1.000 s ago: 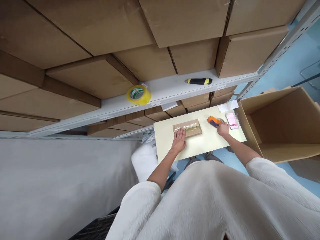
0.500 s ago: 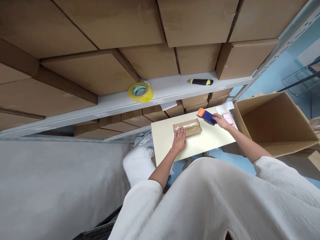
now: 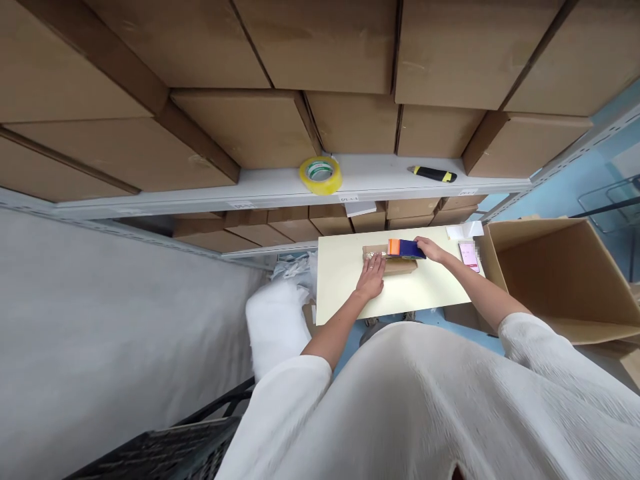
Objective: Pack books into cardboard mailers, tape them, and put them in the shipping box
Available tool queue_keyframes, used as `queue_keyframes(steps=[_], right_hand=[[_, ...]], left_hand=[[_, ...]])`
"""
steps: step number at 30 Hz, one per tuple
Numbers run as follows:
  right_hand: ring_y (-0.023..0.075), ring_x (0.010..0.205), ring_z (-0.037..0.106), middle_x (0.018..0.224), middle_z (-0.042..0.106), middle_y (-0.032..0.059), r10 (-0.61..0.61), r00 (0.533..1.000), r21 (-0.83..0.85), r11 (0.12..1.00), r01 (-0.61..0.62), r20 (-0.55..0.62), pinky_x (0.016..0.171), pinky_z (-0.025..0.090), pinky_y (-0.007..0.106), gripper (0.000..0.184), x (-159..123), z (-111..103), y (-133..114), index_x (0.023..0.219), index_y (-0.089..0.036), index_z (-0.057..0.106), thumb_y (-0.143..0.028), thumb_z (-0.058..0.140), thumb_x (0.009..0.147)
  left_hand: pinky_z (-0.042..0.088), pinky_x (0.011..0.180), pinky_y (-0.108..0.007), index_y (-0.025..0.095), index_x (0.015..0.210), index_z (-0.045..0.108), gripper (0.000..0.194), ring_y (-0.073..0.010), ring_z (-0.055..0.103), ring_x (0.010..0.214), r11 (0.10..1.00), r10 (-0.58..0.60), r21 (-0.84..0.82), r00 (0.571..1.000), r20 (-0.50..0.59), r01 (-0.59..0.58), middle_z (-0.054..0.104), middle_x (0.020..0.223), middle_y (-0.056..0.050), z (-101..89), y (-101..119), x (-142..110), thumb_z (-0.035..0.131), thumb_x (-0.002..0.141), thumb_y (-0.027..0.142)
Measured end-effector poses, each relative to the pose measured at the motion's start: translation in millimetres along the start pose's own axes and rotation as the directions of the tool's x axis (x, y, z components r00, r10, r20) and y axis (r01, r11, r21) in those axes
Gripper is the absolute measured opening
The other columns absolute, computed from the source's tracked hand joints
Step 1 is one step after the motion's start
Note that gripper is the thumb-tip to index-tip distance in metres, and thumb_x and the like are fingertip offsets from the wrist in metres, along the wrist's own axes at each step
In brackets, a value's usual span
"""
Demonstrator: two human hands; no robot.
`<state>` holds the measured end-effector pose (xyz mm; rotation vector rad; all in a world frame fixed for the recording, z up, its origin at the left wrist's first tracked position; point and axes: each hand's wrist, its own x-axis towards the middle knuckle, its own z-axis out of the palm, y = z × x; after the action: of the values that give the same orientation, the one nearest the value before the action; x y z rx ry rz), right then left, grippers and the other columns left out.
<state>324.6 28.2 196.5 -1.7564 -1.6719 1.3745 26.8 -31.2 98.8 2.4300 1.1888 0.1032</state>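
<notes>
A small cardboard box (image 3: 400, 267) is seen on a pale tabletop (image 3: 335, 273), just right of the centre of the frame. Its near end is pinned by the left hand (image 3: 371, 277), laid flat with fingers extended and nothing grasped; shiny tape (image 3: 376, 254) is glimpsed at the fingertips. An orange-and-blue tape dispenser (image 3: 406, 249) is gripped at its right end by the right hand (image 3: 431, 249) and held over the box's upper side; whether the box is touched by it cannot be told.

The step in hand is judged to be the taping of the box's top. For the next move, a firm hold by the left hand and an even, straight pass of the dispenser seem to be called for, with the flat fingers kept out of its path.

To the right of the hands, a phone (image 3: 469, 256) and a folded white paper (image 3: 465, 230) are found near the table's end, beside a large open carton (image 3: 575, 273) at the right of the frame. Above, at upper centre, a yellow tape roll (image 3: 327, 185) and a black-and-yellow cutter (image 3: 435, 174) are set on a shelf (image 3: 370, 173) lined with closed cartons (image 3: 320, 47). A white bundle (image 3: 275, 323) is seen left of the table.
</notes>
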Motion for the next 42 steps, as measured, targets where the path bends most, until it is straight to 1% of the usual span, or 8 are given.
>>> queue_keyframes(steps=[5,10,15,22,27,32,35,42], right_hand=[[0.0253,0.093,0.061,0.103,0.066,0.0047,-0.046,0.997,-0.175,0.983,0.057,0.066,0.079,0.053,0.035,0.044,-3.0,-3.7,1.5,0.102,-0.024,0.058,-0.061,0.074,0.083],[0.0278,0.102,0.059,0.110,0.058,0.0057,-0.150,0.988,-0.399,0.905,0.150,0.032,0.086,0.055,0.038,0.052,1.8,-1.8,12.4,0.100,-0.025,0.054,-0.035,0.087,0.061],[0.0250,0.098,0.060,0.109,0.059,0.0058,-0.192,0.981,-0.326,0.929,0.176,-0.018,0.084,0.054,0.036,0.048,0.5,-0.7,18.3,0.101,-0.024,0.052,-0.026,0.082,0.063],[0.0221,0.094,0.061,0.109,0.063,0.0036,-0.186,0.983,-0.201,0.962,0.184,0.011,0.079,0.053,0.032,0.051,-8.7,3.8,2.7,0.108,-0.023,0.052,-0.029,0.078,0.065],[0.0218,0.090,0.061,0.107,0.063,0.0040,-0.122,0.992,-0.197,0.973,0.123,0.016,0.075,0.053,0.032,0.050,-10.7,7.2,7.0,0.105,-0.023,0.052,-0.027,0.078,0.063],[0.0229,0.092,0.062,0.107,0.063,0.0050,-0.112,0.994,-0.204,0.973,0.113,0.013,0.079,0.054,0.033,0.048,-11.3,7.5,15.6,0.103,-0.023,0.054,-0.026,0.079,0.062],[0.0236,0.093,0.063,0.108,0.063,0.0047,-0.113,0.994,-0.193,0.975,0.110,-0.002,0.080,0.054,0.034,0.050,-12.3,8.8,17.2,0.104,-0.023,0.054,-0.026,0.080,0.061],[0.0240,0.094,0.064,0.107,0.063,0.0040,-0.120,0.993,-0.180,0.977,0.116,-0.014,0.084,0.056,0.036,0.049,-14.0,10.2,18.7,0.101,-0.024,0.054,-0.024,0.078,0.058]], left_hand=[[0.000,0.140,-0.058,0.002,0.174,0.020,0.094,-0.0349,0.004,0.173,1.000,-0.010,0.015,1.000,0.003,0.010,0.013,0.184,-0.022,1.3,-0.8,0.9,0.054,0.088,0.016],[0.003,0.140,-0.060,0.005,0.176,0.016,0.101,-0.0351,0.005,0.173,1.000,0.001,-0.031,1.000,-0.017,-0.002,0.014,0.184,-0.021,4.4,-3.9,2.1,0.055,0.084,0.015],[0.013,0.139,-0.061,0.011,0.175,0.026,0.093,-0.0347,0.017,0.172,0.984,-0.044,-0.173,0.997,-0.066,0.032,0.026,0.182,-0.018,2.1,-9.0,6.3,0.053,0.087,0.014],[0.038,0.131,-0.058,0.016,0.154,0.059,0.066,-0.0345,0.052,0.154,0.898,-0.182,-0.435,0.958,-0.223,0.069,0.061,0.159,-0.017,-14.3,-8.4,10.3,0.053,0.089,0.010],[0.053,0.117,-0.051,0.022,0.126,0.075,0.037,-0.0307,0.071,0.127,0.647,-0.470,-0.752,0.843,-0.261,0.128,0.077,0.131,-0.012,-32.4,3.6,24.6,0.061,0.092,0.014],[0.063,0.089,-0.039,0.020,0.117,0.073,0.024,-0.0225,0.079,0.089,0.155,-0.631,-0.973,0.775,0.034,0.170,0.082,0.104,-0.009,-55.3,17.7,48.2,0.066,0.094,0.020],[0.063,0.082,-0.037,0.020,0.110,0.073,0.020,-0.0225,0.079,0.086,0.073,-0.646,-0.977,0.756,0.107,0.200,0.083,0.101,-0.010,-66.6,23.6,54.8,0.076,0.091,0.026],[0.062,0.080,-0.037,0.020,0.101,0.071,0.036,-0.0220,0.078,0.083,0.053,-0.611,-0.977,0.781,0.131,0.206,0.082,0.091,-0.008,-73.4,33.3,58.9,0.094,0.077,0.033]])
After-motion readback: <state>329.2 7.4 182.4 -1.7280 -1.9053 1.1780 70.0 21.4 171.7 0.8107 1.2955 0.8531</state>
